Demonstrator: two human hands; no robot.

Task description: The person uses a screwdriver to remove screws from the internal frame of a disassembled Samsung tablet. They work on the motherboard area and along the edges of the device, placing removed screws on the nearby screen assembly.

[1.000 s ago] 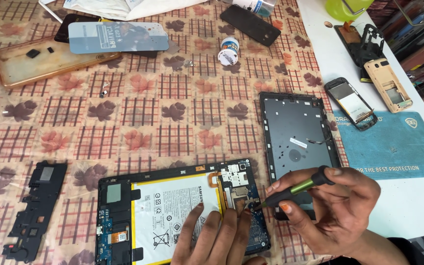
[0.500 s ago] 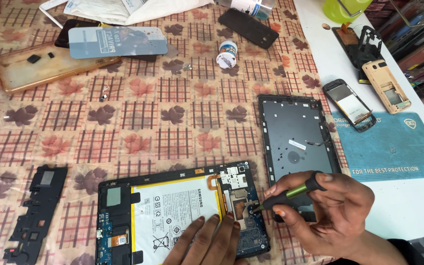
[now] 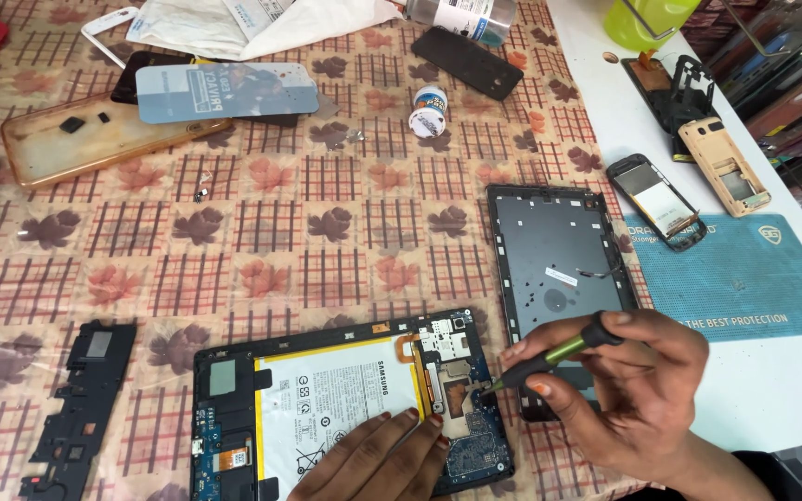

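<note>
Screwdriver (image 3: 549,354) in right hand (image 3: 633,399) — on opened tablet (image 3: 355,408)

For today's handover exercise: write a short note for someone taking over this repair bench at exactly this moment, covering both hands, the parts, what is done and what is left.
Left hand: flat on the opened tablet, fingers on its white battery, steadying it.
Right hand: grips a green-and-black screwdriver, tip down on the circuit board beside the battery.
Done: back cover is off and lies to the right; a black inner frame lies to the left.
Left: board and battery are in the tablet; whether the screw is out cannot be told.
</note>
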